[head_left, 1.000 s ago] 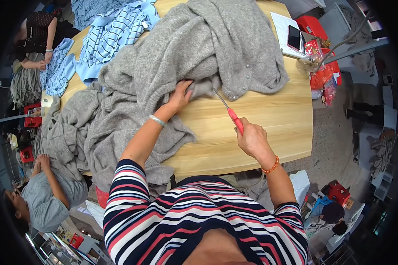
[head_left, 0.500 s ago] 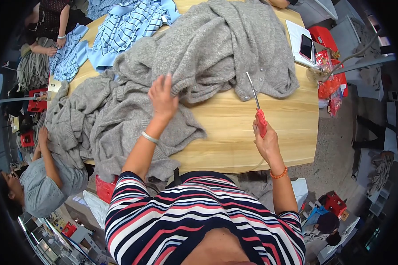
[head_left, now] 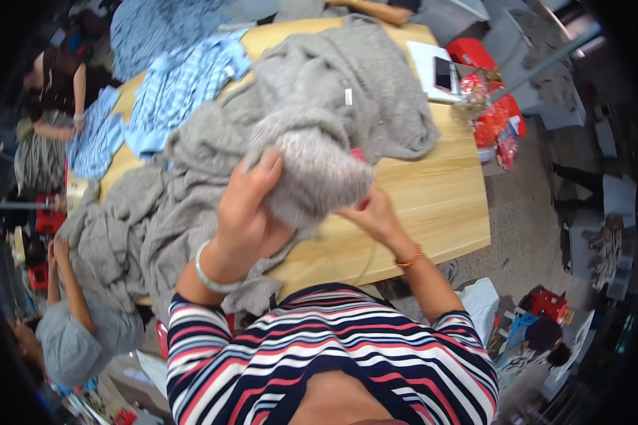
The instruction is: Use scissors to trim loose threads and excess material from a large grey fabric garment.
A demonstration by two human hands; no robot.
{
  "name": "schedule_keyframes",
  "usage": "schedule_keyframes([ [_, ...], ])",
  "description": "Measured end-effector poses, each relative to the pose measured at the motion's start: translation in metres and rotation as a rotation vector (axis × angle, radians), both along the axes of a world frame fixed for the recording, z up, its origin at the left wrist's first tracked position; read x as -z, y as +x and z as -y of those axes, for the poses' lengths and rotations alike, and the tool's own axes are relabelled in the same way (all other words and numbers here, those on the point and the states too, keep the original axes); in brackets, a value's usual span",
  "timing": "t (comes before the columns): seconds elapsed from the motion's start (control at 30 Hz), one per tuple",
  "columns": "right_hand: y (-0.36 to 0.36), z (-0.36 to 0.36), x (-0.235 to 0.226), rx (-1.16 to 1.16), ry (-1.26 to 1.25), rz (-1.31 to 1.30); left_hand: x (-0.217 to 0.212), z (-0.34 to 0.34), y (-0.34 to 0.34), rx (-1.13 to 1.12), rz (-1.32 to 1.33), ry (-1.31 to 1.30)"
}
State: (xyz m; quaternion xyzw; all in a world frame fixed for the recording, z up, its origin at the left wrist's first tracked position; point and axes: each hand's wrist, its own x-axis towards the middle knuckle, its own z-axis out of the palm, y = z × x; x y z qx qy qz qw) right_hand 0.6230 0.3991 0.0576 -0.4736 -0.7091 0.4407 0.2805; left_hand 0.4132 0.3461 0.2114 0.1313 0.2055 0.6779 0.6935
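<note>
A big grey knitted garment [head_left: 376,106] lies heaped across the wooden table [head_left: 439,205]. My left hand [head_left: 244,212] grips a bunched fold of the grey knit [head_left: 312,166] and holds it lifted toward me. My right hand [head_left: 376,216] is just under that fold, closed on the red-handled scissors [head_left: 363,205]. Only a bit of red handle shows; the blades are hidden behind the fabric. A thin thread or cord hangs below my right wrist.
Blue checked cloth [head_left: 184,92] lies at the table's far left. A phone on a white box [head_left: 443,71] and red packages [head_left: 496,120] sit at the far right corner. One person crouches at the lower left [head_left: 71,340]; another person [head_left: 57,85] works at the upper left.
My left hand has gathered a fold of the grey knit and raised it. My right hand with the scissors has moved left from the open table to under that fold.
</note>
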Motion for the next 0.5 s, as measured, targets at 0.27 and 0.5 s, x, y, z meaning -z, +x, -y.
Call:
schedule_keyframes([
  [0.27, -0.037, -0.040, -0.044, 0.257, 0.637, -0.507, -0.062, 0.017, 0.052, 0.305, -0.031, 0.529],
  [0.5, 0.079, -0.065, -0.125, 0.155, 0.311, -0.505, -0.149, 0.012, 0.034, -0.116, -0.151, 1.126],
])
